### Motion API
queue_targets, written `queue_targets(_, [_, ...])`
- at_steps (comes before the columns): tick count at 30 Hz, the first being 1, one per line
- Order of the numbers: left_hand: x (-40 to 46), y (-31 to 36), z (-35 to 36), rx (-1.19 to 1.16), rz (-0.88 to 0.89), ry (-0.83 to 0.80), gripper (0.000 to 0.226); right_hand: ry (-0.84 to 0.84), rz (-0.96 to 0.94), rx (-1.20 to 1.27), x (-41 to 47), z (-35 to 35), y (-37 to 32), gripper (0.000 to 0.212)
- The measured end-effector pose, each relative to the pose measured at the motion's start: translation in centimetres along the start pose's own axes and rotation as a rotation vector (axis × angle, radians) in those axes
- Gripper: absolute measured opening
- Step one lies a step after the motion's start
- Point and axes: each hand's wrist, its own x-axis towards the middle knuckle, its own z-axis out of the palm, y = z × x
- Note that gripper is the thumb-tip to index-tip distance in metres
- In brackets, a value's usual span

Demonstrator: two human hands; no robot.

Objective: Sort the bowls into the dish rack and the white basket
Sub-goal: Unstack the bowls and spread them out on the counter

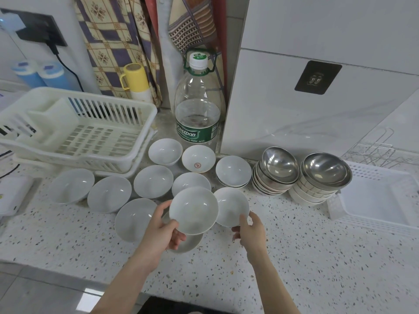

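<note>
Left hand grips a white bowl by its near-left rim, thumb over the edge, fingers curled beneath; the bowl is lifted off the speckled tabletop, tilted toward the camera. Another bowl lies partly hidden under it, seemingly on the tabletop.

Right hand pinches the near rim of a second white bowl, just right of the held one; whether this one is raised is hard to tell.

Landmark: water bottle, back centre. Left of it, the white dish rack, nothing in it. In front of the bottle, loose white bowls spread over the tabletop, one with a red mark. Right of the bottle, two stacks of steel bowls. Far right, the white basket, also holding nothing.
</note>
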Motion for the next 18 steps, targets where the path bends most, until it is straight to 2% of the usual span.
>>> queue_targets(4, [-0.7,-0.3,0.4,0.075,0.0,-0.104,0.058,0.106,-0.063,-0.154,-0.9,-1.3,0.2,0.038])
queue_targets(6, [-1.0,-0.4,1.0,0.105,0.006,-0.159,0.058,0.132,-0.12,-0.14,-1.9,-2.0,0.6,0.029])
queue_targets(9, [-1.4,-1.0,1.9,0.143,-0.007,-0.243,0.057,0.04,-0.17,-0.065,-3.4,-2.9,1.5,0.03])
queue_targets(11, [-1.5,-1.5,2.3,0.165,-0.033,-0.289,0.057,-0.047,-0.155,-0.044,-4.6,-3.3,1.9,0.035])
queue_targets(14, [-2.1,-2.3,2.6,0.199,-0.052,-0.323,0.057,-0.089,-0.109,-0.068,-6.3,-3.5,2.5,0.039])
queue_targets(16, [-2.4,-2.8,2.7,0.223,-0.05,-0.354,0.059,-0.114,-0.1,-0.077,-7.3,-3.5,2.7,0.034])
queue_targets(18, [-2.5,-3.2,2.8,0.24,-0.053,-0.375,0.06,-0.133,-0.107,-0.157,-7.9,-3.4,2.8,0.018])
